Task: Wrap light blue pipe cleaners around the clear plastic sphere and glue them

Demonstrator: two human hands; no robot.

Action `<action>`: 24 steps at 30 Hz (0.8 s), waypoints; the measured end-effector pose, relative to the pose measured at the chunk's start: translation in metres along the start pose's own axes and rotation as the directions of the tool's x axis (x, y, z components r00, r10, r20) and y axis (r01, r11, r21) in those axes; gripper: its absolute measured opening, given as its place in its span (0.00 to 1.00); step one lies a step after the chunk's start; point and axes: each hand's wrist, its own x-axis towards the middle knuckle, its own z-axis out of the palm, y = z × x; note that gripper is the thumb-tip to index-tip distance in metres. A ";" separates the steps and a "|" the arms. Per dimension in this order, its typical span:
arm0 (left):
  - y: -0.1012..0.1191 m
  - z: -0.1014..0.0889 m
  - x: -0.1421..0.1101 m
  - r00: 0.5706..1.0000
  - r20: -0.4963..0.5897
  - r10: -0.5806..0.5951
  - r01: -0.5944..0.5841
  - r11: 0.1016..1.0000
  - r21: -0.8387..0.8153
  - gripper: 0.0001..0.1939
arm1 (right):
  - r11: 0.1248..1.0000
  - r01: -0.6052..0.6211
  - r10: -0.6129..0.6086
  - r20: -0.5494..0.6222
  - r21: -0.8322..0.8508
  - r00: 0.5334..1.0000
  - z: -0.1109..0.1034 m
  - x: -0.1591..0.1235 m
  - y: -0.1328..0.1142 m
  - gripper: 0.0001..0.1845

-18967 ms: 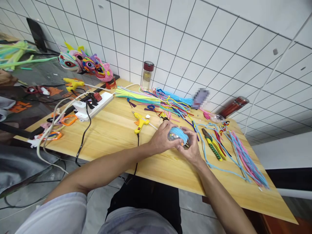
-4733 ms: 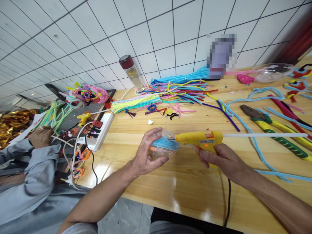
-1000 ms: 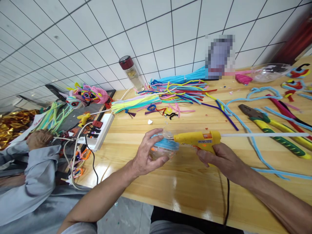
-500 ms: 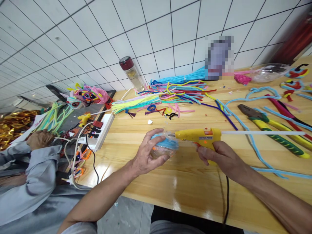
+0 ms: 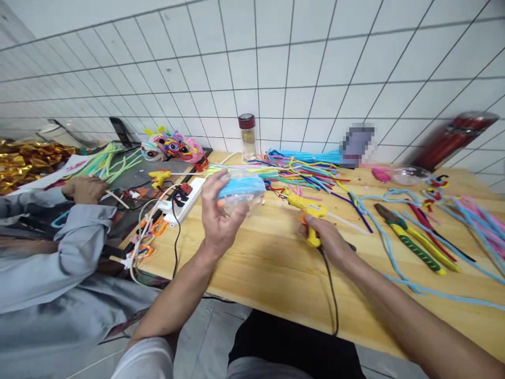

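My left hand is closed round a clear plastic ball wrapped on top with light-blue pipe cleaner, holding it up above the wooden table. My right hand grips the handle of a yellow glue gun low over the table, its nozzle pointing left toward the ball but apart from it. The gun's black cord trails toward me over the table edge.
Piles of coloured pipe cleaners lie at the back, more at the right. Pliers, a power strip, a bottle, a clear half-shell and masks stand around. Another person's hand works at left.
My left hand has lifted the ball off the table and up to the left. My right hand has drawn the glue gun away and lowered it. The view has pulled back.
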 end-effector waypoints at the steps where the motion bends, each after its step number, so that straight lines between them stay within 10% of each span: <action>1: 0.001 -0.006 0.004 0.999 -0.047 -0.016 0.016 1.000 -0.001 0.28 | 0.997 -0.016 0.019 0.031 -0.080 0.999 0.014 0.007 -0.011 0.36; 9: 0.021 -0.052 0.000 0.993 -0.117 -0.028 0.035 0.998 0.056 0.28 | 0.941 0.010 0.064 0.205 -0.338 0.977 0.138 0.062 -0.073 0.32; 13: 0.023 -0.059 -0.021 0.999 -0.035 -0.036 0.037 0.998 0.051 0.27 | 0.910 0.058 0.057 0.262 -0.411 0.963 0.158 0.061 -0.077 0.23; 16: 0.026 -0.050 -0.041 0.998 0.049 -0.037 0.036 0.999 0.021 0.26 | 0.874 0.117 -0.030 0.189 -0.471 0.982 0.127 0.039 -0.066 0.13; 24: 0.048 0.009 -0.063 0.942 0.332 -0.044 0.102 0.982 -0.160 0.27 | 0.710 -0.023 -0.153 -0.185 -0.704 0.971 -0.052 -0.047 -0.005 0.14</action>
